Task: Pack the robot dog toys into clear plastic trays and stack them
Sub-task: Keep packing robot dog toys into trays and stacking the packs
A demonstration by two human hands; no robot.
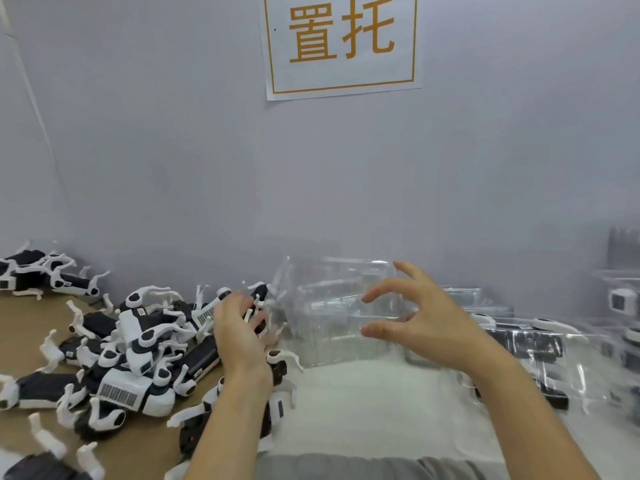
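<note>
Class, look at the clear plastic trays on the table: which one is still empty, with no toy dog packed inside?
The empty tray, in the middle just behind the right hand. You see straight through it, whereas the filled trays to its right show black-and-white dogs inside.

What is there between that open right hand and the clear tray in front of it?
Nothing visible. The right hand hangs open, fingers spread, just in front of the empty clear tray, with only air between them. The heap of robot dog toys lies off to the left, under the left hand.
</note>
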